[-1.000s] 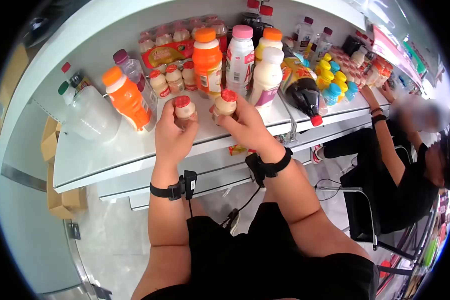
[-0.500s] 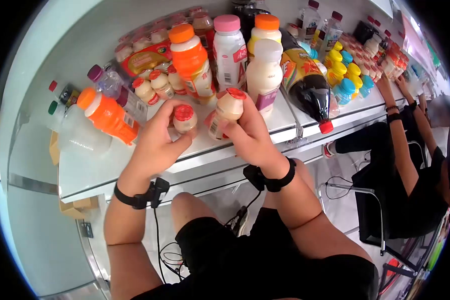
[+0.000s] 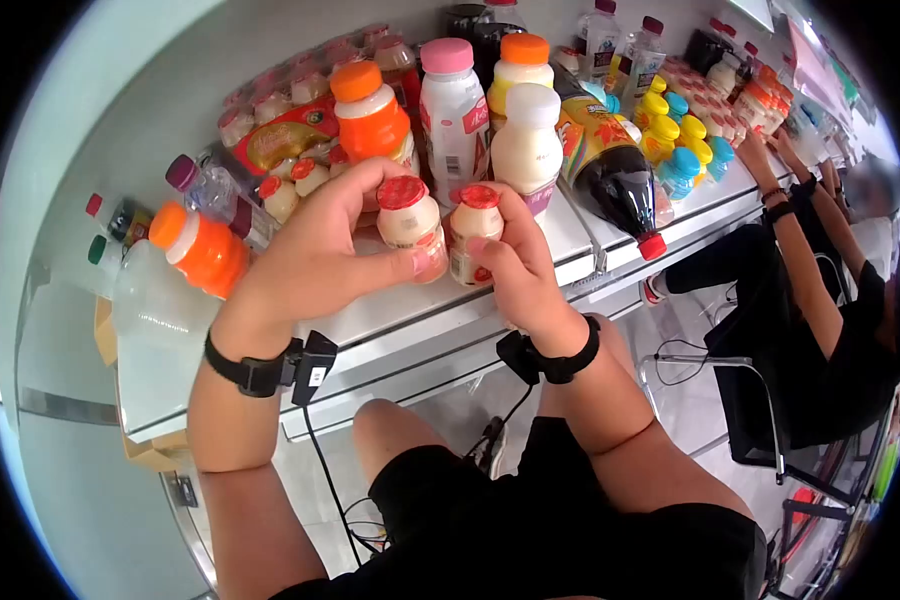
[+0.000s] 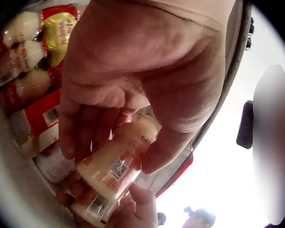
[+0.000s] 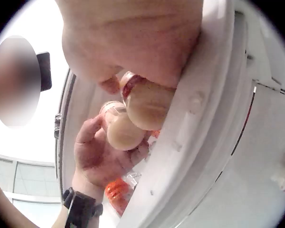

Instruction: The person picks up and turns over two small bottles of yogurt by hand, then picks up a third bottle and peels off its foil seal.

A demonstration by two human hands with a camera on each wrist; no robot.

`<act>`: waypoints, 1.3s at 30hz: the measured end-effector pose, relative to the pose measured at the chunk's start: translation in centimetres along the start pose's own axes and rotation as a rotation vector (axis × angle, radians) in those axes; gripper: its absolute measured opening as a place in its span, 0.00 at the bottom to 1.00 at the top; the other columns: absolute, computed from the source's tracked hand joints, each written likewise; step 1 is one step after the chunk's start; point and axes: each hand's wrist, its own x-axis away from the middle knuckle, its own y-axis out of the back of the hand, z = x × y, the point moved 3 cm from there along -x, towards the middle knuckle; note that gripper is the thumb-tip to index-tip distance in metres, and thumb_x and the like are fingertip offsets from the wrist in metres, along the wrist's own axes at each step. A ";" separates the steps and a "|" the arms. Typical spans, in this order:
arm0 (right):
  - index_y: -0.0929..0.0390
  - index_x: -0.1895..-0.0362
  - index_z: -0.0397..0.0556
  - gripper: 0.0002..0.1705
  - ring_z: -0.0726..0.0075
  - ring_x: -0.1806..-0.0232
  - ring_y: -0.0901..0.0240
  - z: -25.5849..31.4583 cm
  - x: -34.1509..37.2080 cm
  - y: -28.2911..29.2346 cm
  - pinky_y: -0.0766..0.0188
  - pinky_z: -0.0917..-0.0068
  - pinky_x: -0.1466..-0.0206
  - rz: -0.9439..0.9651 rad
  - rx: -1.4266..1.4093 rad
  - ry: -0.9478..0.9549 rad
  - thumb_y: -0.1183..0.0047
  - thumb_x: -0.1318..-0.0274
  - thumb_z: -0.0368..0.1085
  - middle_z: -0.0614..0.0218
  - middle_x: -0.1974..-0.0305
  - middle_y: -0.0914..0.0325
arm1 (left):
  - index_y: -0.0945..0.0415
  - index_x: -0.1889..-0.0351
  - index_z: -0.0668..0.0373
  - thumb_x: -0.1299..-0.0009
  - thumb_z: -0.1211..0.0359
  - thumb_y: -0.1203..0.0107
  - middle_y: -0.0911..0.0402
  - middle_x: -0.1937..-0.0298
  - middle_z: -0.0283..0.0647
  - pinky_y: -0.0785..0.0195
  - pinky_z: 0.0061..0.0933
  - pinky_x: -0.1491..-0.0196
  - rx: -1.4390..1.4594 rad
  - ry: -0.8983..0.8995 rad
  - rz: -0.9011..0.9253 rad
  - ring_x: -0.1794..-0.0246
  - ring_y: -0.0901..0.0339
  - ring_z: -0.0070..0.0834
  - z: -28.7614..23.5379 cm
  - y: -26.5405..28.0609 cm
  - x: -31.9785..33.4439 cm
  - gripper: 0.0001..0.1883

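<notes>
The left bottle (image 3: pixel 410 228) and right bottle (image 3: pixel 476 235), both small and red-capped, are being held side by side over the front of the white shelf (image 3: pixel 568 238). The left hand (image 3: pixel 315 245) is gripping the former, the right hand (image 3: pixel 528 275) the latter, each with thumb and fingers. Behind, a pink-capped bottle (image 3: pixel 454 120) is standing; rightward, a dark soda bottle (image 3: pixel 610 165) is lying.

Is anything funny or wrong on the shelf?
Yes, the big dark drink bottle is lying on its side, and its red cap seems to poke past the shelf edge. I see no spill.
</notes>
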 end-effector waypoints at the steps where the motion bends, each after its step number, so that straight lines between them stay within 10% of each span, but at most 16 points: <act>1: 0.30 0.29 0.43 0.24 0.77 0.46 0.27 0.1 -0.1 0.0 0.27 0.73 0.40 -0.012 0.007 0.007 0.48 0.25 0.29 0.69 0.46 0.22 | 0.26 0.34 0.59 0.31 0.72 0.25 0.17 0.41 0.35 0.25 0.35 0.31 0.059 -0.015 0.010 0.37 0.19 0.24 1.1 0.2 -0.4 0.29; 26: 0.31 0.26 0.43 0.35 0.68 0.41 0.24 0.0 -0.9 -1.0 0.27 0.71 0.39 -0.023 0.229 -0.125 0.55 0.40 0.29 0.61 0.39 0.19 | 0.28 0.26 0.64 0.23 0.71 0.32 0.20 0.31 0.37 0.28 0.32 0.26 0.109 -0.062 0.163 0.31 0.23 0.24 5.5 2.5 0.5 0.29; 39: 0.33 0.25 0.42 0.32 0.81 0.45 0.30 -0.4 -0.8 -1.5 0.30 0.79 0.42 -0.023 0.136 -0.088 0.50 0.32 0.19 0.72 0.43 0.25 | 0.20 0.34 0.66 0.23 0.70 0.30 0.13 0.41 0.36 0.22 0.29 0.35 0.102 -0.081 -0.013 0.41 0.17 0.22 5.4 2.8 0.6 0.21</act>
